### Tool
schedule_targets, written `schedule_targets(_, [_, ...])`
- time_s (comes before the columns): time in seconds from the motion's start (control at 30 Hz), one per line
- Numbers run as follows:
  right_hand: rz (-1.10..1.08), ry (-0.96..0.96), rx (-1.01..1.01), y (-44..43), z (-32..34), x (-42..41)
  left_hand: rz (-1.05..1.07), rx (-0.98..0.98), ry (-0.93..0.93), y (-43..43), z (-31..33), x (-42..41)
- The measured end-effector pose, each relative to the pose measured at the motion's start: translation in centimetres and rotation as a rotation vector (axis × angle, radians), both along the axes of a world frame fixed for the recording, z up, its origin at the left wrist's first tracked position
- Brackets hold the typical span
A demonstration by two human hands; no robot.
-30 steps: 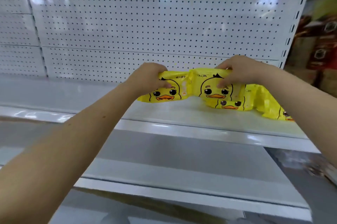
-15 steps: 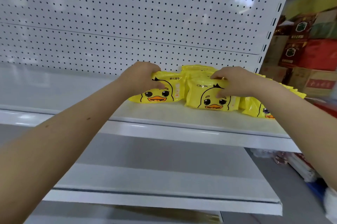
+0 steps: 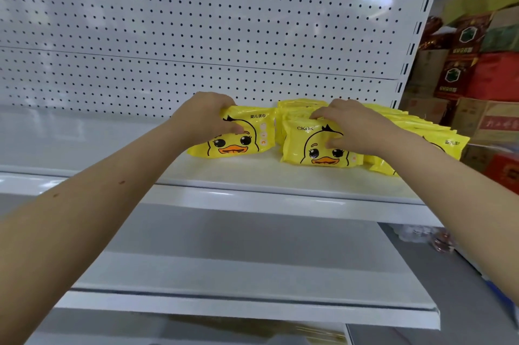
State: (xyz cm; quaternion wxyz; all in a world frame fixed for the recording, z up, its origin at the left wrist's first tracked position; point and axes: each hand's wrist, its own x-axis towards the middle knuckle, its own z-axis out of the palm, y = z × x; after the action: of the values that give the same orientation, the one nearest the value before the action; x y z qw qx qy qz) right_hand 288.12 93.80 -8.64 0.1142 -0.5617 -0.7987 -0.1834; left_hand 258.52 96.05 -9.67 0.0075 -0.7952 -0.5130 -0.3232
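While the left hand [image 3: 209, 117] gripped the left duck packet [image 3: 241, 135] by its upper left corner, thumb pressed on the front, that packet stood on the white shelf [image 3: 252, 173] before the pegboard [image 3: 224, 35]. Just beside it, apart, the right hand [image 3: 354, 125] pinched the right duck packet [image 3: 314, 148] at its top. More yellow packets [image 3: 438, 134] lay behind, with cartons [image 3: 483, 75] farther right.

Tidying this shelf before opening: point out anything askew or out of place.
The yellow packs behind the right hand lean over in a slumped row; the front pack it grips and the left pack in the left hand stand upright. Nothing looks torn.
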Motion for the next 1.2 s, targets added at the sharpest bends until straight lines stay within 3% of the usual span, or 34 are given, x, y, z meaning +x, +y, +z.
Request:
schedule_targets(0.2, [-0.023, 0.033, -0.065, -0.7, 0.5, -0.5, 0.008, -0.015, 0.011, -2.7, 1.3, -0.1])
schedule_targets(0.5, [0.262, 0.580, -0.263, -5.3, 3.1, -2.2, -0.093, 0.008, 0.056, -5.9, 2.5, 3.5])
schedule_targets(0.7, [0.181, 0.421, -0.202, -6.9, 2.9, -1.5, -0.195, 0.010, 0.123, -6.6, 2.0, 7.6])
schedule_targets(1.03, [0.078, 0.353, -0.014, -6.4, 1.5, 2.8, -0.280, -0.003, 0.210, -4.7, -0.1, 10.5])
schedule_targets(1.2, [0.023, 0.253, 0.043, -5.3, -0.5, 3.2, -0.190, 0.176, 0.285, -4.2, -1.0, 10.9])
